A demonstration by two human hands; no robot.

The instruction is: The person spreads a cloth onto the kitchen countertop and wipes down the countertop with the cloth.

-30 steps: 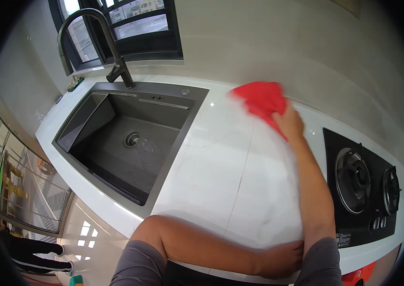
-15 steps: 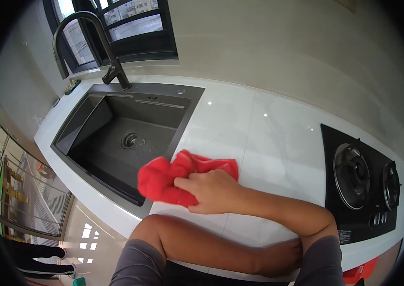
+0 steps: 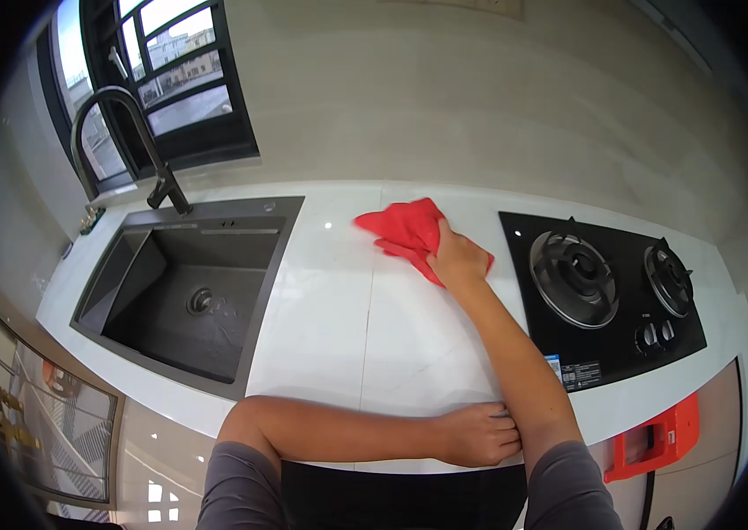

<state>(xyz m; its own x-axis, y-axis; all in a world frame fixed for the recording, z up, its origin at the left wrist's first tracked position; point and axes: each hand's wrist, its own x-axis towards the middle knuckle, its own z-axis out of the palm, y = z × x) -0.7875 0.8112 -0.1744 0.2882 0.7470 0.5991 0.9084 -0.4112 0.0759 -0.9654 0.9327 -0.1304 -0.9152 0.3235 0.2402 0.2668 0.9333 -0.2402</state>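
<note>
A crumpled red cloth lies against the white countertop between the sink and the stove. My right hand grips and presses on its right part, with the arm stretched forward; a corner of cloth sticks out beyond the hand. My left forearm rests along the counter's front edge. At its end my left hand is curled into a fist beside my right forearm, and no object shows in it.
The dark sink with its tall faucet is at left, under a window. A black two-burner gas stove is set into the counter at right. Below it, a red plastic stool stands by the cabinet.
My right hand has carried the red cloth from the sink's edge away from me and to the right, towards the back of the counter. The view has turned right; my left fist now shows more.
</note>
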